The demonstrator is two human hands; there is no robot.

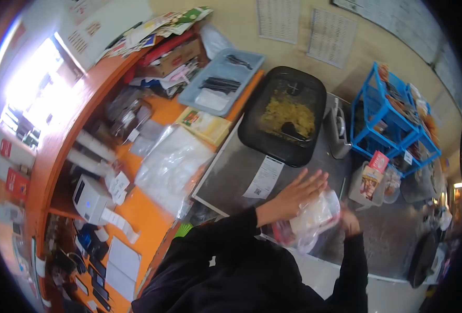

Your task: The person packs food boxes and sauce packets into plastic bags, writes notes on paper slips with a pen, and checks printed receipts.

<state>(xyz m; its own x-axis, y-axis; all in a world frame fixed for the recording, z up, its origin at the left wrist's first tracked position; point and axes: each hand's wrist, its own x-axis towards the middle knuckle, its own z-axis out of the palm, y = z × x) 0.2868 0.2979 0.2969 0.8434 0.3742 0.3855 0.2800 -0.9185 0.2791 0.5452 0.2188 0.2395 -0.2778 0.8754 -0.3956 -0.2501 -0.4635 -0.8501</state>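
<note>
A clear plastic package (314, 216) with white and reddish contents is just in front of my body, at the near edge of the dark metal counter (223, 180). My left hand (296, 197) lies over its upper left side, fingers stretched out. My right hand (350, 221) is at the package's right side, smeared by motion, so its fingers do not show clearly. What exactly the package holds is too blurred to name. A printed paper slip (264, 177) rests on the counter beyond my left hand.
A black tray (249, 125) of yellow food with a dark utensil stands ahead. Blue plastic baskets (369, 125) and a grey tub (364, 185) with packets are on the right. Leftward, an orange desk (155, 219) bears plastic bags (176, 164), a receipt printer (88, 198) and a blue tray (194, 86).
</note>
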